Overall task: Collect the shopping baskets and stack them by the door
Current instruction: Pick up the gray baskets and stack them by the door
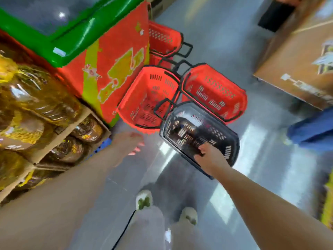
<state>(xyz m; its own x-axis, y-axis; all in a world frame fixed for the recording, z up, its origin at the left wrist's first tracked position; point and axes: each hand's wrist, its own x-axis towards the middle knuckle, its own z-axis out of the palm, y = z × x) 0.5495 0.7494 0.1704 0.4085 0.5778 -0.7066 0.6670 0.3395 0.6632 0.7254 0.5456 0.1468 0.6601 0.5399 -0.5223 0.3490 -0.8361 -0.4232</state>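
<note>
A black shopping basket (196, 134) hangs tilted above the grey floor, and my right hand (210, 156) grips its near rim. Just beyond it stand two red baskets with black handles, one on the left (144, 100) against the freezer and one on the right (214, 91). A third red basket (164, 38) sits farther back beside the freezer. My left hand (129, 143) reaches forward with fingers apart, empty, a short way below the left red basket. The picture is blurred by motion.
A chest freezer (115, 56) with a green lid and red-yellow side stands at left. Shelves of bottled oil (36, 105) fill the near left. A brown counter (297, 69) is at right, with another person's blue-clad leg (311, 130) below it. My feet (144, 199) stand on glossy floor.
</note>
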